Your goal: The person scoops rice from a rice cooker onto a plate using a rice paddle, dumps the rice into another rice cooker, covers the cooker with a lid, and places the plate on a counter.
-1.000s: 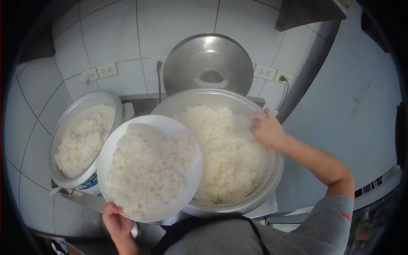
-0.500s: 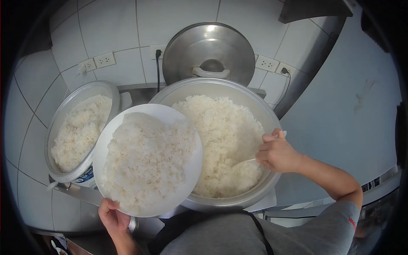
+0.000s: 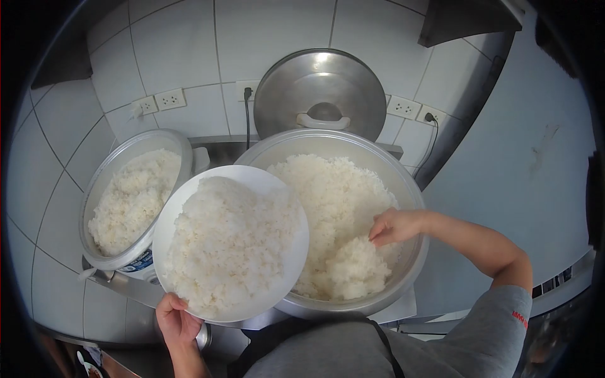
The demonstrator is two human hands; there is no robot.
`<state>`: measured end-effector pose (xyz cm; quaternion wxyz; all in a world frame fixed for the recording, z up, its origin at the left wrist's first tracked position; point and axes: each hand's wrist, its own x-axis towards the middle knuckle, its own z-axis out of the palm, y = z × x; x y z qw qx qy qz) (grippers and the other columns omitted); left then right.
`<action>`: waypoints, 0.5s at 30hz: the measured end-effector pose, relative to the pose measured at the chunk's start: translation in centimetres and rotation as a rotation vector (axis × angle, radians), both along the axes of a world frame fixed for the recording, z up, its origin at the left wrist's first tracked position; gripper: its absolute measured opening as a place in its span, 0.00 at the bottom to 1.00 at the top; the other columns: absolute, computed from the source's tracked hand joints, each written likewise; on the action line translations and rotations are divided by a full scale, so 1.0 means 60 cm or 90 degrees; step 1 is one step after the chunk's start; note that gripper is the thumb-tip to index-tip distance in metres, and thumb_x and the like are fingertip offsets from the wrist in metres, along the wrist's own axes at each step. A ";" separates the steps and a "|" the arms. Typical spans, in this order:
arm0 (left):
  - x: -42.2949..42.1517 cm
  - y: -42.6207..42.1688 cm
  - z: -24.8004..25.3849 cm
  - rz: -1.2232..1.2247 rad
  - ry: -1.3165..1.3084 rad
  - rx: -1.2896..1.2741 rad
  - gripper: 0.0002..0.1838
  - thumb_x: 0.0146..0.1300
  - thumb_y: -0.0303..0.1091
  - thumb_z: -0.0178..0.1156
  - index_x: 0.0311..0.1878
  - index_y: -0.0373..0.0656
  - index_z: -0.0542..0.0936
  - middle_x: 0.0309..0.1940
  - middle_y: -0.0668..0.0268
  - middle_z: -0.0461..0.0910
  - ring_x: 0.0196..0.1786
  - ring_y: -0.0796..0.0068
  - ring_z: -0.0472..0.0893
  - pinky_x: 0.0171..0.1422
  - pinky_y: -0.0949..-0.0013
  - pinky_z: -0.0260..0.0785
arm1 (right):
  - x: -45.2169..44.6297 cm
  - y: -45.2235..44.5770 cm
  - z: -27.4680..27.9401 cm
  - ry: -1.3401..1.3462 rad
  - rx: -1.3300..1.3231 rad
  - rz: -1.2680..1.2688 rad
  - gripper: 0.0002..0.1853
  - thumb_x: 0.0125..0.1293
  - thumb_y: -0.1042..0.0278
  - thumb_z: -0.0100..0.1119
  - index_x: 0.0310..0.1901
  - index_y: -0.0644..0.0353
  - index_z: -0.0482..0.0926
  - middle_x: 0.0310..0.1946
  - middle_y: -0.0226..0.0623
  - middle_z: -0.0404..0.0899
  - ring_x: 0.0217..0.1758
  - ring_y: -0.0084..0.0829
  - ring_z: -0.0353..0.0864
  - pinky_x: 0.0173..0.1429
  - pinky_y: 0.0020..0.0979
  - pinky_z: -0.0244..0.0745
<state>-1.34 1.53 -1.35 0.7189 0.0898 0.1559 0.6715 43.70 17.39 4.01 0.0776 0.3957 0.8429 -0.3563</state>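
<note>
My left hand (image 3: 178, 320) grips the lower left edge of a white plate (image 3: 268, 179), thumb on top. A wide mound of cooked white rice (image 3: 230, 246) covers most of it. The plate is held above the left edge of a large metal rice pot (image 3: 413, 277). Inside that pot, my right hand (image 3: 397, 225) is closed on a serving spoon, now mostly hidden by the hand and rice. A heaped lump of rice (image 3: 360, 269) lies just below my fingers, over the rest of the pot's rice (image 3: 334, 189).
At left stands a smaller rice cooker (image 3: 88, 208), uncovered and holding rice. A round metal lid (image 3: 321, 82) leans upright against the tiled wall behind the large pot. Power cords (image 3: 247, 120) hang from wall sockets. A grey panel (image 3: 504, 189) rises at the right.
My right hand has moved left and inward over the pot, and a lump of rice now stands raised below it. The whole view has shifted slightly; my left hand still holds the plate.
</note>
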 end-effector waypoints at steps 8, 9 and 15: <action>0.004 0.014 0.001 -0.059 0.054 0.048 0.36 0.40 0.21 0.45 0.61 0.31 0.62 0.55 0.50 0.71 0.54 0.54 0.75 0.54 0.53 0.72 | -0.048 0.052 0.151 0.111 0.094 -0.132 0.11 0.63 0.65 0.57 0.35 0.66 0.78 0.24 0.26 0.74 0.30 0.20 0.70 0.36 0.27 0.68; 0.000 0.019 -0.001 -0.100 0.038 0.103 0.36 0.40 0.21 0.45 0.60 0.31 0.63 0.54 0.50 0.72 0.53 0.55 0.76 0.54 0.53 0.72 | -0.073 0.042 0.178 0.112 0.109 -0.172 0.10 0.63 0.66 0.56 0.34 0.66 0.77 0.25 0.25 0.73 0.31 0.20 0.69 0.37 0.27 0.68; 0.038 0.014 0.058 0.001 0.106 -0.007 0.34 0.40 0.22 0.46 0.59 0.33 0.65 0.51 0.52 0.74 0.49 0.57 0.77 0.50 0.55 0.74 | -0.257 -0.027 0.154 0.096 0.559 0.081 0.09 0.55 0.79 0.50 0.38 0.68 0.74 0.34 0.48 0.75 0.36 0.48 0.76 0.38 0.40 0.71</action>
